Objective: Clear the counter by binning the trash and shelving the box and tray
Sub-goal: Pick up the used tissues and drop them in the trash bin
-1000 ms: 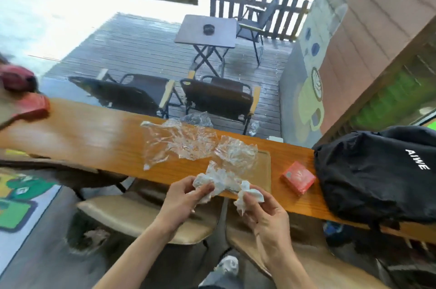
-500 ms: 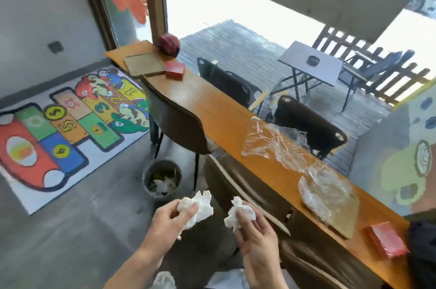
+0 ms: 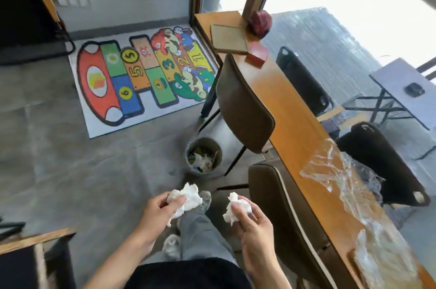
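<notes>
- The left hand (image 3: pixel 162 208) pinches a crumpled white tissue (image 3: pixel 186 196) between thumb and fingers; the right hand (image 3: pixel 252 222) grips a second, smaller wad of tissue (image 3: pixel 236 208) the same way. Both are held out over the floor, in front of the person's legs.
- The bin (image 3: pixel 204 155) stands on the floor ahead, just beside the chair legs, already holding paper scraps.
- The tissues look very light and soft; they should compress under the fingers and need only a light pinch anywhere on the wad. Being so light, they may drift if let go from high, so a release close above the rim seems safer.
- On the counter (image 3: pixel 292 109) lies loose clear plastic wrap (image 3: pixel 342 185), thin, crinkly and probably slippery; bunching it into a fist should work better than lifting an edge.
- Near the far end sit a flat tray (image 3: pixel 227 38) and a small red box (image 3: pixel 257 54), both stiff; each should take a grip at its edges.
</notes>
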